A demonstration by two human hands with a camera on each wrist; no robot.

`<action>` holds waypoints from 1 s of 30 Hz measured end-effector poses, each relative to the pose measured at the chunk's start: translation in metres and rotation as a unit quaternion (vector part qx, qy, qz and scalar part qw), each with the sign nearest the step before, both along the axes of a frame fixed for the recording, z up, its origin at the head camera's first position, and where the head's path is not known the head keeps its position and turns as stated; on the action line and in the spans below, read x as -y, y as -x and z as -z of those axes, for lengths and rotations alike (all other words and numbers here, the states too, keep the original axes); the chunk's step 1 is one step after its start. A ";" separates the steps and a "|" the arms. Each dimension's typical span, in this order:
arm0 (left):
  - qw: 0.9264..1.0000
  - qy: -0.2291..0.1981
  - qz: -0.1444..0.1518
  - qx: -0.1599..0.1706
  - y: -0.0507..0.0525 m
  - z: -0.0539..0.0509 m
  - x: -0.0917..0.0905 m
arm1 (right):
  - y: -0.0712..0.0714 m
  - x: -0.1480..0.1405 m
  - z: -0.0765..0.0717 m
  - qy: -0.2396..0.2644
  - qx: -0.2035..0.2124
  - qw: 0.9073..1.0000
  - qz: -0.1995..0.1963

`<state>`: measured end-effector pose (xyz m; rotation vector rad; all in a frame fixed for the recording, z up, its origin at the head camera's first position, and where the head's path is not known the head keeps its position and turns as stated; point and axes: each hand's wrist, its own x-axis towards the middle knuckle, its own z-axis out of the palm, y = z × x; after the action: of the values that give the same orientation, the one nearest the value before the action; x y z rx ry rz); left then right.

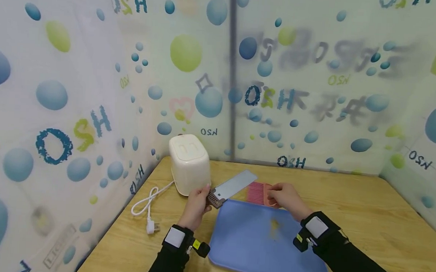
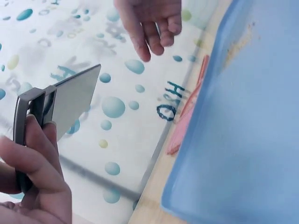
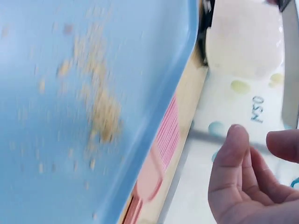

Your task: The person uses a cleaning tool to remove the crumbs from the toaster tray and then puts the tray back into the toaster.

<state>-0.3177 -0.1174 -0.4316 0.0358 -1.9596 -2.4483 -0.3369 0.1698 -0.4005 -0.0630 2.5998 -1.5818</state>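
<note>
My left hand [image 1: 196,210] grips the brown end of a flat metal plate [image 1: 236,184], which looks like a toaster crumb tray. Its bare metal part points up and away, as the left wrist view also shows. A pink brush [image 1: 256,193] with ridged bristles lies on the table along the far rim of a blue tray [image 1: 242,242]. Just over the brush is my right hand [image 1: 288,200]; in the right wrist view its thumb and fingers are apart, with nothing between them. Brown crumbs [image 3: 105,116] are scattered on the blue tray.
A white toaster [image 1: 192,167] stands at the back left of the wooden table [image 1: 367,223], close to my left hand. Its white cord [image 1: 149,198] and plug [image 1: 151,227] lie to the left. Patterned curtains [image 1: 191,86] enclose the table's back and sides.
</note>
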 end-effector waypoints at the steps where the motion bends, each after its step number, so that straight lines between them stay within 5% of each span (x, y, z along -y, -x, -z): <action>1: 1.000 -0.006 -0.001 0.006 0.001 -0.002 -0.001 | -0.003 0.004 -0.001 0.016 0.004 1.000 -0.006; 8: 0.999 -0.031 0.008 0.022 0.003 -0.014 -0.015 | -0.022 0.031 -0.009 0.140 0.026 0.987 -0.077; 14: 0.999 -0.042 0.018 0.019 0.002 -0.018 -0.032 | -0.036 0.044 -0.008 0.198 0.027 0.971 -0.129; 21: 0.998 -0.047 0.030 0.004 0.003 -0.017 -0.047 | -0.041 0.052 -0.004 0.257 0.029 0.961 -0.094; 30: 0.997 -0.044 0.055 -0.012 0.000 -0.025 -0.051 | -0.039 0.057 -0.009 0.264 0.015 0.964 -0.044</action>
<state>-0.3176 -0.0659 -0.4071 -0.1046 -1.8919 -2.5888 -0.2982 0.1129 -0.3912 -0.1879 2.0478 -2.1667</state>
